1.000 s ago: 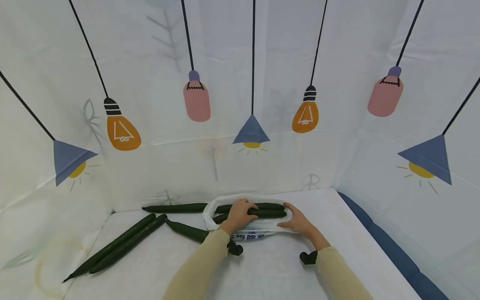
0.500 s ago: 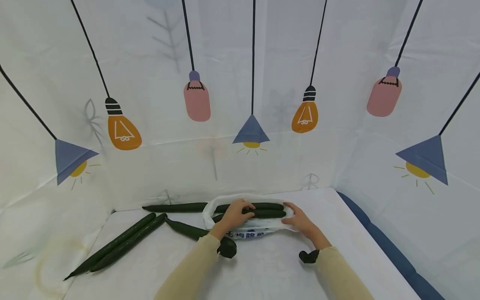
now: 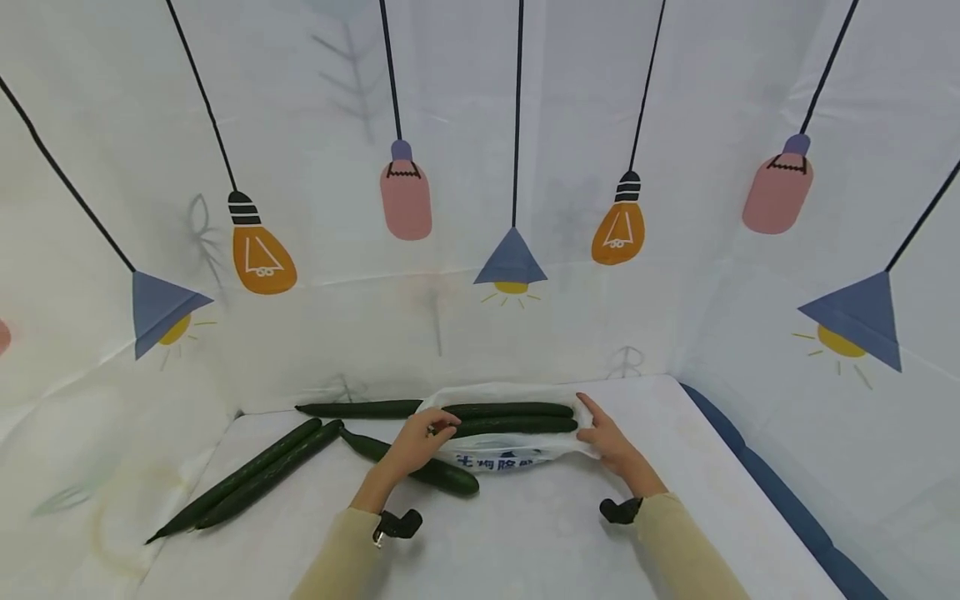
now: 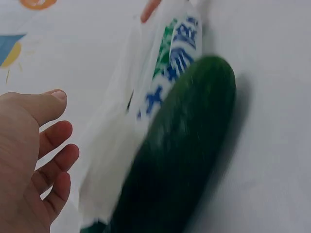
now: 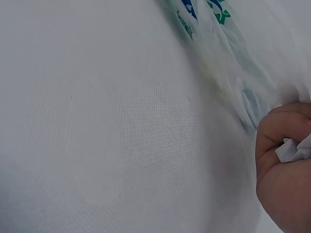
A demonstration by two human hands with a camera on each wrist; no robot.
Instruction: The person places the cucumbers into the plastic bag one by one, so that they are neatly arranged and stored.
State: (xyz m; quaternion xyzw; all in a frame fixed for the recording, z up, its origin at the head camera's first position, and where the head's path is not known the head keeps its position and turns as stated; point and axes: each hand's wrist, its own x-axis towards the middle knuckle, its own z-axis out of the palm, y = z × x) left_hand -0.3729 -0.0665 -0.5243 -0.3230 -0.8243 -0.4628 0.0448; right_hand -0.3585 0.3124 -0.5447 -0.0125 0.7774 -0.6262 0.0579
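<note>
A white plastic bag (image 3: 517, 450) with blue and green print lies on the table, its mouth spread. Two long dark green cucumbers (image 3: 510, 411) lie side by side in it. My right hand (image 3: 611, 437) holds the bag's right end; in the right wrist view its fingers (image 5: 282, 126) are curled round the plastic. Over the bag's left end is my left hand (image 3: 416, 442), fingers loosely bent and nothing between them in the left wrist view. Beneath that hand, a loose cucumber (image 3: 450, 478) lies slanted in front of the bag, large in the left wrist view.
Another cucumber (image 3: 356, 409) lies along the table's back edge, its right end reaching the bag. Two more cucumbers (image 3: 258, 477) lie together at the left. A white cloth wall with printed lamps stands behind; blue padding (image 3: 780, 483) runs along the table's right edge.
My left hand has moved left and toward me, off the cucumbers in the bag, uncovering more of them and the loose cucumber's near end. My right hand stays at the bag's right end.
</note>
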